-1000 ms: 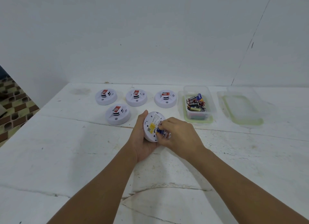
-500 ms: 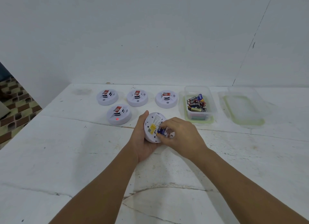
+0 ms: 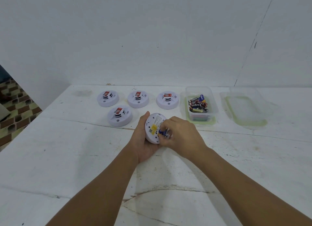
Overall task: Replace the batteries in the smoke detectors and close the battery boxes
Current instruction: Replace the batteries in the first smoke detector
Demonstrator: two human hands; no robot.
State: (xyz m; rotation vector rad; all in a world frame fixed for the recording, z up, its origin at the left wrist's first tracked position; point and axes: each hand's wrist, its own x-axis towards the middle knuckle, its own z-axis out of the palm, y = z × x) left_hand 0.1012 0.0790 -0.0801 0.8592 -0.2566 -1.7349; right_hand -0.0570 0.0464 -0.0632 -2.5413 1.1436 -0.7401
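My left hand [image 3: 143,141] grips a round white smoke detector [image 3: 152,126], tilted with its back and yellow label toward me, just above the table. The fingers of my right hand [image 3: 180,134] pinch a blue battery [image 3: 162,133] at the detector's open battery box. Several more white detectors lie face up on the table: three in a back row [image 3: 108,98] [image 3: 138,99] [image 3: 167,100] and one nearer [image 3: 119,116], beside my left hand.
A clear plastic box [image 3: 214,106] holding several loose batteries stands right of the detectors. Its clear green-rimmed lid [image 3: 244,107] lies further right. The white table [image 3: 67,158] meets a white wall behind; its left edge drops to a tiled floor.
Both hands stay at the detector. My right hand's fingers have shifted slightly on the blue battery. The red light seen on the near detector half a second ago is off.
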